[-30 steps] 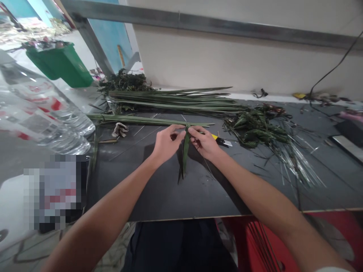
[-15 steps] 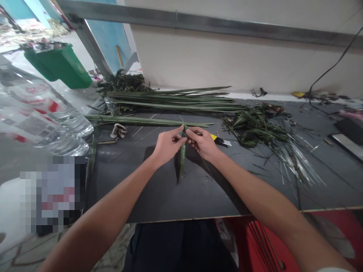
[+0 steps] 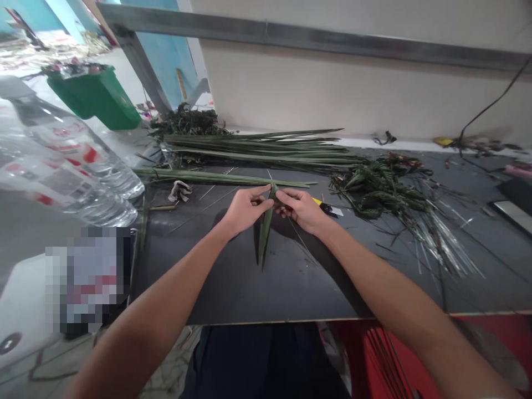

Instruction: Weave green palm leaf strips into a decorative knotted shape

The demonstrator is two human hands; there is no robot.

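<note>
Between my two hands is a folded green palm leaf strip (image 3: 266,235), its long ends hanging down over the dark table. My left hand (image 3: 248,209) pinches its upper part between thumb and fingers. From the other side, the fingers and thumb of my right hand (image 3: 300,209) close on the same folded top. A thin wire-like stem (image 3: 302,241) slants down to the right below my right hand. Just beyond that hand lies a yellow and black utility knife (image 3: 329,208), partly hidden by it. Long green leaf strips (image 3: 224,177) lie behind my hands.
A stack of long leaves (image 3: 257,147) lies along the wall. Dark woven leaf pieces (image 3: 380,185) with thin clear stems sit to the right. Large water bottles (image 3: 78,149) stand at the left, near a green bin (image 3: 95,100). A crumpled scrap (image 3: 180,191) rests on the table.
The whole view has shifted slightly to the right. Both hands stay on the folded leaf strip; its hanging ends have turned a little and more of its green top shows.
</note>
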